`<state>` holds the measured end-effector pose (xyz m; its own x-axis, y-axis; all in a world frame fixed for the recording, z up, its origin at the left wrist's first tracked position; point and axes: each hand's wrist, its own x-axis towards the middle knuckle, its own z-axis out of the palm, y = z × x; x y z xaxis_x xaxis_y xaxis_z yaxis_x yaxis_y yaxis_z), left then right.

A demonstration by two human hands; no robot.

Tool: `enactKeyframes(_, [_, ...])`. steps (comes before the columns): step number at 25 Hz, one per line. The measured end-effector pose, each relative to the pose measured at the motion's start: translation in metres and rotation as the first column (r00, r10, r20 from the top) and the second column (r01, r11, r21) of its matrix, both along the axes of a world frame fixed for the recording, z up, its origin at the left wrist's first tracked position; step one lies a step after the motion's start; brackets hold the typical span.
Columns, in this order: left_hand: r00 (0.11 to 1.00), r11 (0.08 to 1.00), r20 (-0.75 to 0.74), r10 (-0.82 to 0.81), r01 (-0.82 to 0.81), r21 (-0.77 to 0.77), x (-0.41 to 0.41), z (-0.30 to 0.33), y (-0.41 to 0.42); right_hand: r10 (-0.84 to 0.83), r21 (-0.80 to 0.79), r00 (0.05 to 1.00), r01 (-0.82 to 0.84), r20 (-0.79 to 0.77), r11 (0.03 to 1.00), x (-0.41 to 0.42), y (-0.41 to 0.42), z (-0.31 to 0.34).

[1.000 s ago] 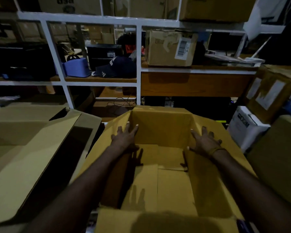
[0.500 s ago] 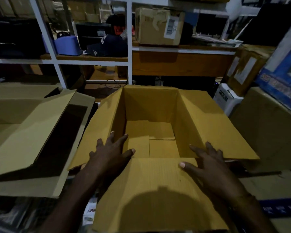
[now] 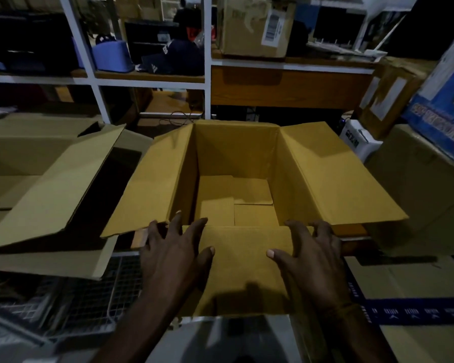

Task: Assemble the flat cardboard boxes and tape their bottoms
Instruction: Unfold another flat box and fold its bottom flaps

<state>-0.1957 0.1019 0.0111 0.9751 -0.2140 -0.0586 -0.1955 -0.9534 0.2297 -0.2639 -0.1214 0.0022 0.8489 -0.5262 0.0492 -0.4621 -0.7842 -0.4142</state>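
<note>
Both hands sit on the near flap of the open box: left hand and right hand, each grip spread flat, fingertips at the fold. Best to press evenly outward, creasing it fully down.

At 12 o'clock a white-framed shelf spans the view. On its wooden board, from 10 toward 1 o'clock, sit a black case, a blue tub, a dark cap and a labelled carton, with papers farther right. At 7 o'clock a wire rack lies low; what the open box at centre stands on cannot be told, apart from a wooden edge showing under its right flap.
</note>
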Motion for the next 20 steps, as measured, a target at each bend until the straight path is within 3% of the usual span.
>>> enactKeyframes(3, [0.999, 0.999, 0.015, 0.033, -0.032, -0.032, 0.002, -0.003, 0.000, -0.011, 0.022, 0.997, 0.010, 0.081, 1.000, 0.005, -0.005, -0.009])
enactKeyframes(12, [0.967, 0.941, 0.192, 0.169, -0.100, -0.324, 0.012, -0.025, -0.033, -0.025, 0.042, 0.943, 0.011, 0.330, 0.999, 0.030, -0.025, -0.031])
enactKeyframes(20, [0.909, 0.882, 0.355, 0.219, -0.029, -0.470, 0.030, -0.030, -0.036, -0.059, 0.112, 0.868, 0.004, 0.493, 0.994, 0.045, -0.021, -0.026])
